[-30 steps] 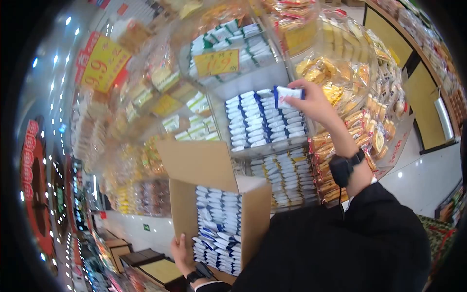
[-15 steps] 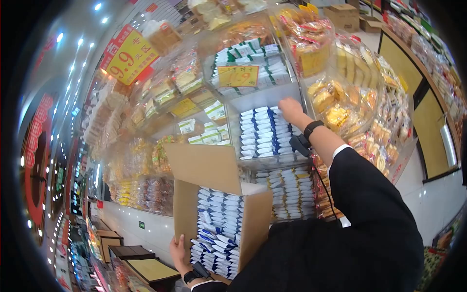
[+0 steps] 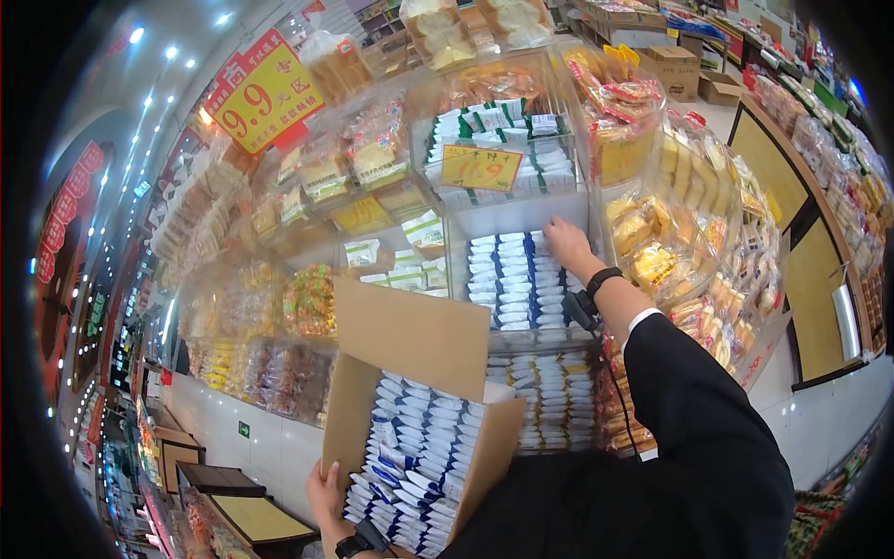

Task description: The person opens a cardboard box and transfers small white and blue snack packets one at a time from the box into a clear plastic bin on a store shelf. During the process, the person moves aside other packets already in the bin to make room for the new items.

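An open cardboard box (image 3: 410,331), tilted toward me, is filled with rows of small white-and-blue wrapped packets (image 3: 419,456). My left hand (image 3: 324,494) grips the box's lower left side, thumb on the outer wall. Farther forward, a clear display bin (image 3: 521,219) holds similar white-and-blue packets (image 3: 512,279) stacked in columns. My right hand (image 3: 570,247) reaches to the back right of those columns, its fingers curled down against the packets. Whatever lies under those fingertips is hidden.
Behind the bin are green-and-white packets (image 3: 494,121) with a yellow price card (image 3: 480,169). Another bin (image 3: 549,401) with gold-and-white packets sits below. Bagged bread (image 3: 652,242) fills bins at right. A cable (image 3: 615,382) hangs from my right wrist device.
The view has shifted, so the display sits lower and slightly right. The box is tilted more, with my left hand still on it. My right hand stays at the back right of the bin's packets.
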The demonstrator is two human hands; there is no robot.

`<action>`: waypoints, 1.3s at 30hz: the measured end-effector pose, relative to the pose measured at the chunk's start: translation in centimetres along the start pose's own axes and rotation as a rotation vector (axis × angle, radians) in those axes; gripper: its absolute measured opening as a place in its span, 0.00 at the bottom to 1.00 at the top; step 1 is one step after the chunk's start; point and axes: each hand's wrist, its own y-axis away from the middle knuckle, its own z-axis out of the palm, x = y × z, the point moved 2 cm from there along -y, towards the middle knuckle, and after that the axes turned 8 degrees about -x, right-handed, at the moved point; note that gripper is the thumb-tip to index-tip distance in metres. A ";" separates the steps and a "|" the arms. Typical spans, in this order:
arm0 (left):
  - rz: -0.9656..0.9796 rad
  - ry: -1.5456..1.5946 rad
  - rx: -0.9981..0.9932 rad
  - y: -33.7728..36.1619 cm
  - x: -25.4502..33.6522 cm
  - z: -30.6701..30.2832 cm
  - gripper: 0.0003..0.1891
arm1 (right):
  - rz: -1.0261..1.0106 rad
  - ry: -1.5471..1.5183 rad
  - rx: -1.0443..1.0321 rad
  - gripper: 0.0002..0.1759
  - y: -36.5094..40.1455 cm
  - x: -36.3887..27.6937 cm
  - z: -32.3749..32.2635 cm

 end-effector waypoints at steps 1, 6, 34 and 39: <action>-0.008 -0.041 0.011 0.0 0.0 -0.1 0.19 | 0.021 -0.031 -0.004 0.09 0.1 0.0 0.1; -0.034 0.028 -0.023 -0.3 -1.2 0.1 0.20 | 0.041 -0.124 0.019 0.13 0.3 -0.1 0.9; -0.010 0.069 -0.084 -0.2 0.9 0.0 0.20 | -0.229 -0.721 0.581 0.10 5.1 -12.9 -19.3; -0.068 -0.006 -0.043 -0.1 0.0 -0.1 0.22 | -0.955 -0.608 -0.013 0.07 12.9 -29.7 -16.8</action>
